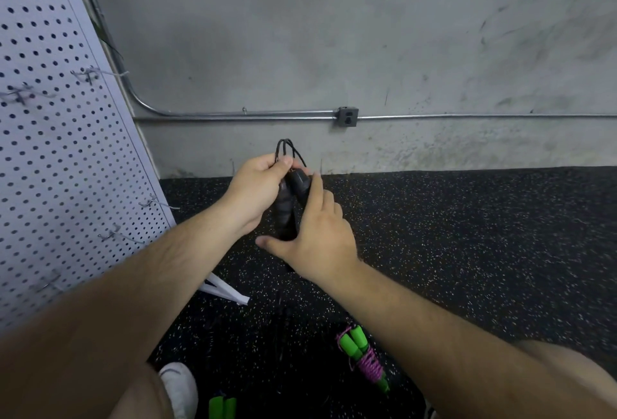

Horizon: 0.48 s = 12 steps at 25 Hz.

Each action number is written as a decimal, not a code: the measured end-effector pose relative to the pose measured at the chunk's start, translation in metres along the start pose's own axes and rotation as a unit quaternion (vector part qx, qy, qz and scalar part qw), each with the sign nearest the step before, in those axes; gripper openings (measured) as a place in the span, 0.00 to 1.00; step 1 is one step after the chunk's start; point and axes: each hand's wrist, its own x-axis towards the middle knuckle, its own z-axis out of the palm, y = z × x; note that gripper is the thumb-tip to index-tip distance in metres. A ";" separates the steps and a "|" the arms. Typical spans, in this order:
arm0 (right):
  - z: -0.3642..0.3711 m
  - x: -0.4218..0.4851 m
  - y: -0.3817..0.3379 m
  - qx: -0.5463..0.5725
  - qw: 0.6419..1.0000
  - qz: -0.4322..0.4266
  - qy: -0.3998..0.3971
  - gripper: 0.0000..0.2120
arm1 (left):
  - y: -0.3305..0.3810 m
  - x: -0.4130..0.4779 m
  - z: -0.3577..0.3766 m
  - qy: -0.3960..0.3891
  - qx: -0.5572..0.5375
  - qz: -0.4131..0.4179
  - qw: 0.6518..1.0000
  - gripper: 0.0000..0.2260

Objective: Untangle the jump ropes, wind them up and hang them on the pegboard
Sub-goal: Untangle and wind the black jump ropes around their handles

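Black rope is up in both hands, held out in front of the wall and above the floor. The two dark handles stand side by side, nearly upright. Left hand has the top end, its fingers curled tight where the cord leaves the handles, and a few short loops of cord poke up above the fist. Right hand comes in from the other side, back of the hand to the camera. Its fingers reach up and wrap the right-hand handle while the thumb sticks out to the left below the handle ends. A bit of cord hangs down under that hand. The pegboard leans on the left, with bare wire hooks poking out of it. Down on the floor near the bottom edge lies a purple rope, wound into a bundle around its green handles. Another pair of green handles peeks in at the very bottom, just beside a white shoe. A conduit runs along the wall to an outlet box.
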 end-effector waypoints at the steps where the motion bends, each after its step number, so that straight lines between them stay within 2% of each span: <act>1: 0.002 0.000 0.000 -0.021 1.000 0.000 0.013 0.61 | 0.002 -0.001 0.002 0.005 -0.031 -0.011 0.999 0.12; 4: -0.004 0.010 0.006 -0.044 0.998 -0.032 0.033 0.49 | 0.008 -0.003 0.001 0.018 -0.069 -0.038 0.997 0.13; 5: -0.010 0.014 0.009 -0.051 0.997 -0.044 0.032 0.44 | 0.010 -0.004 -0.003 0.022 -0.027 -0.047 0.998 0.15; 6: -0.016 0.018 0.012 -0.068 0.996 -0.059 0.027 0.41 | 0.013 -0.006 -0.009 0.015 0.082 -0.052 0.995 0.19; 7: -0.022 0.022 0.016 -0.094 0.993 -0.076 0.019 0.39 | 0.014 -0.008 -0.017 0.016 0.226 -0.042 0.973 0.23; 8: -0.027 0.025 0.020 -0.123 0.988 -0.093 0.010 0.38 | 0.014 -0.011 -0.026 0.019 0.367 -0.006 0.930 0.24; 9: -0.030 0.028 0.024 -0.151 0.982 -0.109 -0.003 0.38 | 0.011 -0.010 -0.034 0.018 0.453 0.056 0.890 0.20; 10: -0.033 0.032 0.028 -0.174 0.977 -0.124 -0.015 0.39 | 0.009 -0.014 -0.039 -0.001 0.469 0.114 0.876 0.12; 11: -0.035 0.034 0.032 -0.191 0.971 -0.140 -0.026 0.40 | 0.006 -0.017 -0.043 -0.039 0.470 0.157 0.868 0.11; 12: -0.036 0.037 0.034 -0.204 0.966 -0.157 -0.035 0.41 | 0.002 -0.017 -0.043 -0.083 0.484 0.189 0.850 0.22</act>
